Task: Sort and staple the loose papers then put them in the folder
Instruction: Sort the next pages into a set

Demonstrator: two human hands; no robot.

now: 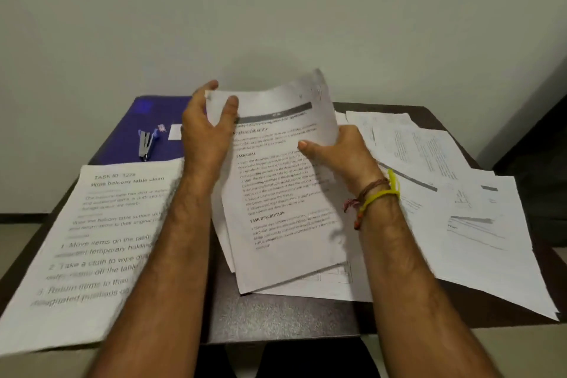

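One small dark desk (276, 313) stands against a plain pale wall (276, 3). A strip of light floor (18, 242) shows at the left, and something dark stands at the far right edge.

On the left side of the desk lies a big white sheet (101, 242). Its top line reads "TASK ID" with a number that is too blurry to be sure of. Under it the words say "Wipe balcony table clean". Lower down there are steps marked 1, 2 and 3, and step 1 starts "Move items on the table".

One blue folder (135, 123) lies flat at the back left corner. One silver and blue stapler (146, 144) rests on top of the folder. Beside the stapler are one tiny red and white thing (161, 127) and one small white card (175, 132).

Two hands hold up one bundle of papers (285, 181) over the middle of the desk. The left hand (205, 129) grips the top left corner, thumb in front. The right hand (340, 150) grips the right edge, thumb on the front page. The front page has a grey bar near the top and headings like "TASK GOAL" and "TASK DESCRIPTION". The small print is too blurry to read.

The right wrist has a yellow thread (383, 193) and a brown thread (365, 190).

Many loose sheets (460, 209) lie spread over the right side of the desk, overlapping.
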